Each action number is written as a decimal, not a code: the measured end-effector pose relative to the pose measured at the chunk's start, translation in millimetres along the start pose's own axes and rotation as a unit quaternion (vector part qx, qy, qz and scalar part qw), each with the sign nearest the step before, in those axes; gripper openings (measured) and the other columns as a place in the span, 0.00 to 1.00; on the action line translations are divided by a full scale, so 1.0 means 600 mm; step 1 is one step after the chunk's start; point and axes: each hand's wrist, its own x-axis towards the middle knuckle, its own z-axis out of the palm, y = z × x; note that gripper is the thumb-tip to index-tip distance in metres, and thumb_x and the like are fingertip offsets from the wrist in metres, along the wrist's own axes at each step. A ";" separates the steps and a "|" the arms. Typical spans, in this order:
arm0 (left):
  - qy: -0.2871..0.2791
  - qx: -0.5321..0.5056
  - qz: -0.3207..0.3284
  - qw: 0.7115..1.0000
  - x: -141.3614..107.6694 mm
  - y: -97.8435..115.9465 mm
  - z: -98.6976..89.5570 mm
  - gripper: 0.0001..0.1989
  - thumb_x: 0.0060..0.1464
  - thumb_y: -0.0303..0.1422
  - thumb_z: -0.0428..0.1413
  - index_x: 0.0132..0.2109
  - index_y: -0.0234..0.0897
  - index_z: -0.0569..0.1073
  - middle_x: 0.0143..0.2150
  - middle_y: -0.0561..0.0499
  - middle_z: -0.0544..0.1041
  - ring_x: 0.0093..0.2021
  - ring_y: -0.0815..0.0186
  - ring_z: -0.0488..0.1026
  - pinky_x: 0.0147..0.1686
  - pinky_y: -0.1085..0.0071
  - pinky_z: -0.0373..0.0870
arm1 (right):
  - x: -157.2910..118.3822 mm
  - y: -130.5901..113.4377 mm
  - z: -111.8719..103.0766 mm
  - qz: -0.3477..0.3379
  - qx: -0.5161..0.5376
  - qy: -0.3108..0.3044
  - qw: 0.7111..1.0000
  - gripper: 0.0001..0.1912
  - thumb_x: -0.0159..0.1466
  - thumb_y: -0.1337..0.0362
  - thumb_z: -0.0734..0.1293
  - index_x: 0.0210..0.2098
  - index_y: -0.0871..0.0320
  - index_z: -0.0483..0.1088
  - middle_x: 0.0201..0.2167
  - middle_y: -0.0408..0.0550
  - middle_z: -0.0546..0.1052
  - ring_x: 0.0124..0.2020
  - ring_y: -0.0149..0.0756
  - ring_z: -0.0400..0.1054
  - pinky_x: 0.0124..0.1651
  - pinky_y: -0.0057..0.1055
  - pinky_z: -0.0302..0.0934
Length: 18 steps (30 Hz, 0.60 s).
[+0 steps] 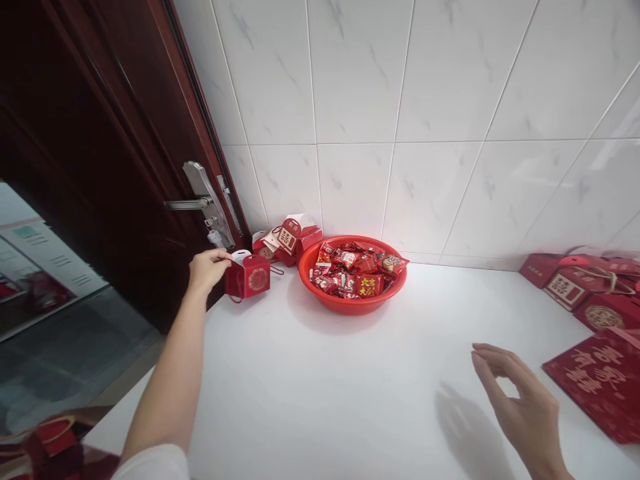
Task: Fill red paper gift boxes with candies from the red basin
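My left hand (pixel 209 267) pinches the top edge of a small red box (pixel 249 277) with a round gold pattern, at the left end of the white table. The box's top flaps stand up. To its right, a red plastic basket (pixel 353 305) holds several wrapped sweets (pixel 357 270) in red packets. My right hand (pixel 523 400) hovers over the table at the lower right, its thumb and index finger curved toward each other in a ring, with nothing seen between them.
More red and white boxes (pixel 295 237) lie against the tiled wall behind. At the right are several red boxes (pixel 580 287) and a flat red bag (pixel 600 380). A dark door (pixel 125 133) with a metal handle (pixel 200 200) borders the table's left side.
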 end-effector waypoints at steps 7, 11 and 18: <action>-0.151 -0.249 0.279 0.915 -0.095 0.087 -0.097 0.12 0.45 0.35 0.64 0.20 0.36 0.72 0.53 0.47 0.78 0.55 0.55 0.74 0.58 0.59 0.70 | 0.031 -0.055 0.050 0.035 0.122 -0.147 0.981 0.12 0.65 0.51 0.67 0.37 0.52 0.76 0.32 0.47 0.79 0.25 0.37 0.72 0.30 0.33 0.69; -0.250 -0.279 0.351 0.858 -0.165 0.149 -0.073 0.11 0.48 0.33 0.62 0.20 0.39 0.75 0.47 0.46 0.78 0.48 0.56 0.76 0.50 0.61 0.75 | 0.048 -0.109 0.084 0.075 0.230 -0.230 0.943 0.16 0.67 0.49 0.64 0.45 0.53 0.73 0.34 0.49 0.79 0.25 0.37 0.73 0.31 0.35 0.70; -0.301 -0.279 0.489 0.770 -0.265 0.200 0.024 0.15 0.55 0.23 0.54 0.24 0.40 0.78 0.47 0.45 0.76 0.48 0.60 0.75 0.47 0.65 0.74 | 0.049 -0.131 0.125 0.141 0.312 -0.222 0.913 0.20 0.67 0.46 0.63 0.49 0.54 0.69 0.46 0.54 0.78 0.37 0.40 0.75 0.40 0.38 0.71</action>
